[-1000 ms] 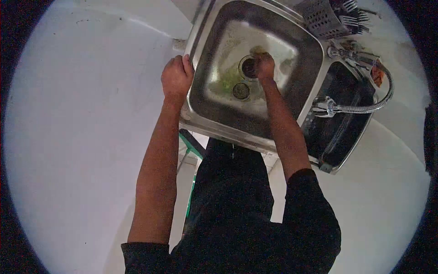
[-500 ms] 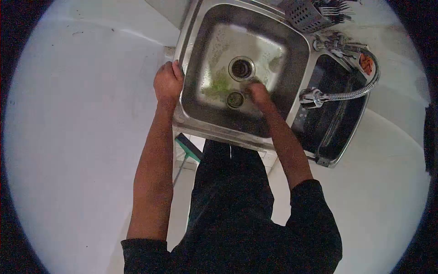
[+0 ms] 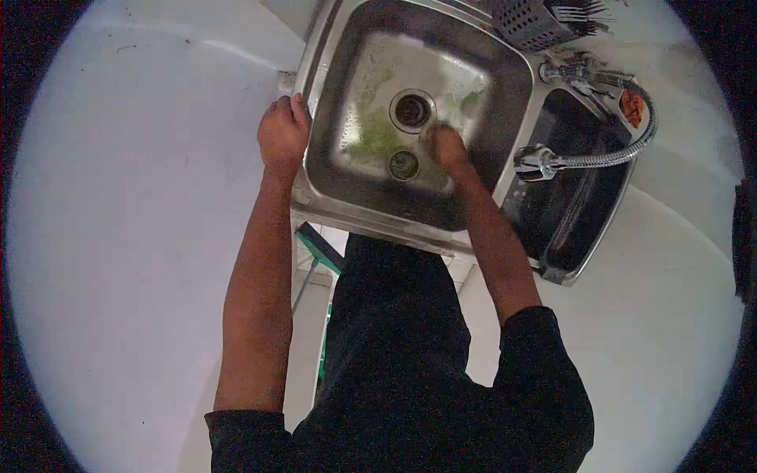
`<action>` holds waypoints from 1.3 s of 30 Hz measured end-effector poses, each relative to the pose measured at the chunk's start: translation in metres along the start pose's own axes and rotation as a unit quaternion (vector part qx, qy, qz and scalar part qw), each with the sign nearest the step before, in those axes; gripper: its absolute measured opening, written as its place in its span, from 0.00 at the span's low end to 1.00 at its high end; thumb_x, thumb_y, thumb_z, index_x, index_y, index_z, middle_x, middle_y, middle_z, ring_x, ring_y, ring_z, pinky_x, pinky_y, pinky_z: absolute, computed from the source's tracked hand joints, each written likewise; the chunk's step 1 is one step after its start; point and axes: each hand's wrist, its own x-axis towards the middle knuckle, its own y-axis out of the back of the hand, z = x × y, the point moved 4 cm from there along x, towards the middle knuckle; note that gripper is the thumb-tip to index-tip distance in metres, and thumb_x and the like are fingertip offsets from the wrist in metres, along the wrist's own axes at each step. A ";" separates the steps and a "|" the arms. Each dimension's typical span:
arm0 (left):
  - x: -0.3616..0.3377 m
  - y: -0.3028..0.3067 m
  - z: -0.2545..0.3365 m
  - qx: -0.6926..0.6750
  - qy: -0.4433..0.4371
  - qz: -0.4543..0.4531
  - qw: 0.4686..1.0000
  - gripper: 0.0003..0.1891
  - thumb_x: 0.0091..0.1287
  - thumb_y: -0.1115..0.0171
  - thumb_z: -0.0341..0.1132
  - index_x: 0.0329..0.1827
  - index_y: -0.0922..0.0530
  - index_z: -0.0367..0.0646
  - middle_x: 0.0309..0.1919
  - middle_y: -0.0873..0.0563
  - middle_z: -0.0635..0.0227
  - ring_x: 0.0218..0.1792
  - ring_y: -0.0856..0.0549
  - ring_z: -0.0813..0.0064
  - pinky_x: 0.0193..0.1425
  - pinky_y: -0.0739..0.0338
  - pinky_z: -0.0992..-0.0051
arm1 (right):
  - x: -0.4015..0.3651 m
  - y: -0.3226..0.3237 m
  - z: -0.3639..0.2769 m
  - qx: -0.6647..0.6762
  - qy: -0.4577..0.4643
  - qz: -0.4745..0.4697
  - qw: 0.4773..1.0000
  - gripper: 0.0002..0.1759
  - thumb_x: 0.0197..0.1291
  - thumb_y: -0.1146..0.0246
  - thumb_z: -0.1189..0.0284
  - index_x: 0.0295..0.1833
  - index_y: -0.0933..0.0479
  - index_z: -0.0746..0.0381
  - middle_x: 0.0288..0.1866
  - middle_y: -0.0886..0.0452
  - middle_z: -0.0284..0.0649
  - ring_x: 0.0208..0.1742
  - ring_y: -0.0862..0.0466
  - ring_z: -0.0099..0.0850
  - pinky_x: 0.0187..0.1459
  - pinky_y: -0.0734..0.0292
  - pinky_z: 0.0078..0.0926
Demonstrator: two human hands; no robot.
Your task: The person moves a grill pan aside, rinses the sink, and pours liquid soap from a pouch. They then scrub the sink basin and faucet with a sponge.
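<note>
My left hand (image 3: 284,135) is closed at the left edge of the steel sink (image 3: 314,169), its thumb lying along the rim and its fingers curled. Down in the basin is my right hand (image 3: 448,148), just right of the drain hole (image 3: 412,111). Its fingers are bent and blurred against the basin floor, and whatever is under them I cannot make out. Close to it lies a round drain strainer (image 3: 404,165). Greenish residue (image 3: 371,140) and wet patches cover parts of the basin floor.
A chrome spray tap (image 3: 536,163) on a flexible hose hangs over the dark side basin (image 3: 579,205) at right. Behind stands a perforated cutlery holder (image 3: 527,24) with forks. An orange scrubber (image 3: 632,108) sits by the tap. Below the sink is a green squeegee (image 3: 319,251).
My right hand has shifted slightly within the basin, still close to the drain and blurred. The whole view has moved a little; my left hand stays at the rim.
</note>
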 end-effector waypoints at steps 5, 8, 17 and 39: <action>-0.001 0.005 0.003 -0.006 0.017 -0.001 1.000 0.19 0.73 0.52 0.43 0.30 0.23 0.38 0.26 0.19 0.50 0.30 0.19 0.45 0.36 0.25 0.51 | -0.008 0.034 -0.005 0.021 -0.073 -0.018 0.997 0.13 0.55 0.42 0.73 0.45 0.20 0.64 0.43 0.19 0.56 0.46 0.19 0.52 0.50 0.24 0.46; -0.001 0.003 -0.001 -0.028 0.003 -0.005 1.000 0.19 0.72 0.52 0.43 0.30 0.23 0.38 0.26 0.19 0.50 0.31 0.18 0.46 0.37 0.25 0.51 | 0.036 0.011 0.065 0.114 -0.124 0.176 0.970 0.13 0.56 0.43 0.73 0.44 0.20 0.64 0.43 0.19 0.54 0.47 0.20 0.52 0.52 0.26 0.48; -0.004 -0.003 -0.006 -0.008 0.009 -0.001 1.000 0.19 0.72 0.53 0.44 0.29 0.23 0.39 0.26 0.19 0.51 0.31 0.18 0.47 0.35 0.24 0.52 | 0.028 0.071 0.044 -0.120 -0.072 0.055 0.989 0.11 0.51 0.39 0.75 0.42 0.21 0.65 0.46 0.19 0.55 0.47 0.19 0.58 0.49 0.23 0.50; -0.008 -0.005 -0.014 -0.005 0.064 -0.066 0.996 0.24 0.74 0.57 0.50 0.41 0.21 0.37 0.35 0.16 0.50 0.40 0.15 0.51 0.44 0.19 0.54 | 0.010 0.104 0.020 -0.396 0.055 -0.073 0.914 0.23 0.62 0.45 0.65 0.61 0.28 0.62 0.63 0.28 0.51 0.60 0.23 0.50 0.60 0.29 0.50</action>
